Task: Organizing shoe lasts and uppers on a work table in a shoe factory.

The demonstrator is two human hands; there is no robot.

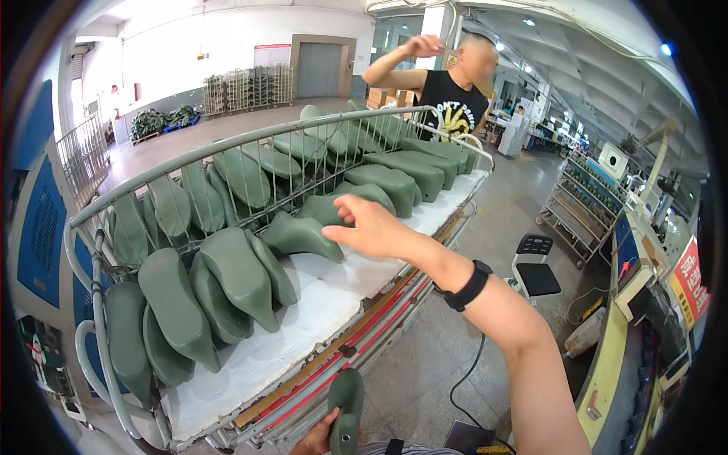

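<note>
At the lower edge, my left hand (317,437) is closed round a green shoe last (346,406) that has a small round hole in its end. My right hand (370,230), with a black band on its wrist, reaches out over the rack; thumb and fingers are apart and nothing shows between them. Nearest to it lies another green shoe last (299,235), and whether the fingertips touch it I cannot tell. Several more green shoe lasts (174,302) lean in rows on the rack's white shelf (322,303), some behind the wire divider.
The grey metal rack rail (250,136) curves along the far side. Beyond it stands a person (455,98) in a black sleeveless top, one arm raised. To the right are a black chair (535,265), a wheeled rack (580,205) and a bench (607,371). A black cable (466,371) crosses the floor.
</note>
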